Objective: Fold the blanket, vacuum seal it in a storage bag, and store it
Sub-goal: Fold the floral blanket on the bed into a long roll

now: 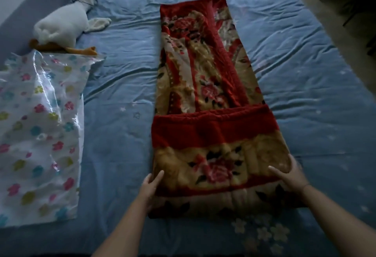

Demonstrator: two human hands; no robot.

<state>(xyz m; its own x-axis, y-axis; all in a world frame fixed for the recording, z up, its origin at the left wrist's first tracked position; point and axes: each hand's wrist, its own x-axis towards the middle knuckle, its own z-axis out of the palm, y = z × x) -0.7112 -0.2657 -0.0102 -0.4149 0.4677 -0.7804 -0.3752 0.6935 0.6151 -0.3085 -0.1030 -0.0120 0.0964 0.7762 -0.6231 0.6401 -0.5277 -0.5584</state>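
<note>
- The blanket lies as a long strip down the middle of the bed, its near end turned over once.
- The left grip and right grip each clasp one side of that near fold, thumbs on top.
- Step in hand, by my judgement: folding; nothing is bagged yet.
- The next move calls for turning the fold forward evenly, towards a bundle that fits the storage bag at the left.

The red floral blanket lies in a long folded strip on the bed, near end doubled over. The flower-printed bag lies flat, well left.
</note>
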